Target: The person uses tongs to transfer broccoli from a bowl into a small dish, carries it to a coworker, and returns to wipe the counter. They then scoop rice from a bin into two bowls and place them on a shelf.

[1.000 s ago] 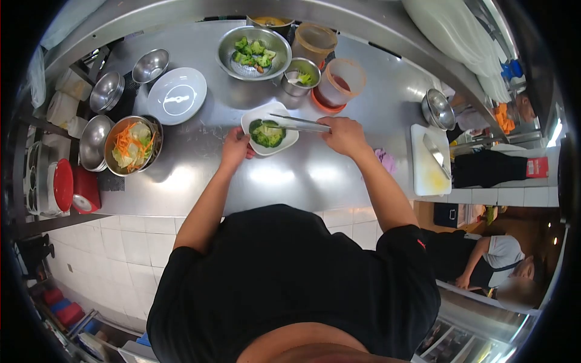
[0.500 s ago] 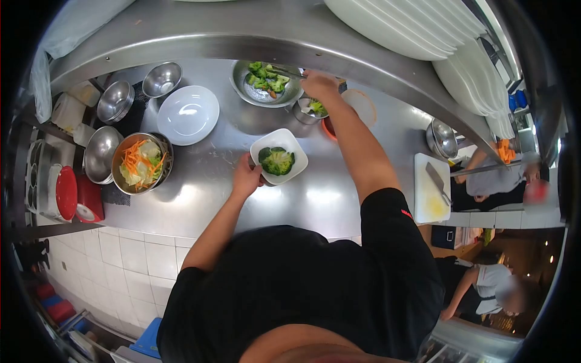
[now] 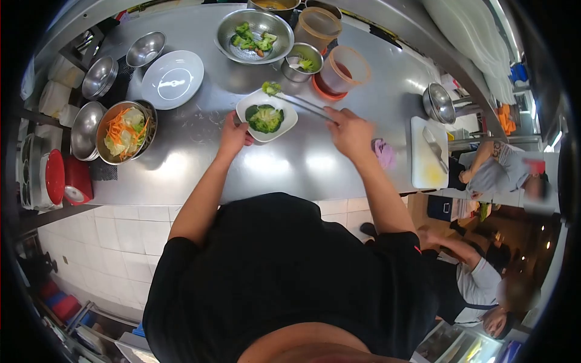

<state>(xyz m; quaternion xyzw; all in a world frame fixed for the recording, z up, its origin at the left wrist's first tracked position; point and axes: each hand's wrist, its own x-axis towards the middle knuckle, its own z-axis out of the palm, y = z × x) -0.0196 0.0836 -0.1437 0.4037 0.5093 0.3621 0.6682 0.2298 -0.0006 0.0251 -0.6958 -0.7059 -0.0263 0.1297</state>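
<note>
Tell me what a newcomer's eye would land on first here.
Probably the broccoli in the white bowl, mid-counter, held by the left hand. At its far rim, tongs in the right hand hold another floret. Bright carrot shreds in a steel bowl at left come next.

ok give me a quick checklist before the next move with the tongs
1. White bowl steadied: ok, left hand holds its side.
2. Tongs in hand: ok, in the right hand.
3. Floret at the tips: ok, but how firmly gripped, cannot tell.
4. Floret down inside the white bowl: not ok, it's up at the far rim.
5. More broccoli in reserve: ok, pieces lie in the steel bowl.
6. Knife out of the way: ok, on the board.
</note>
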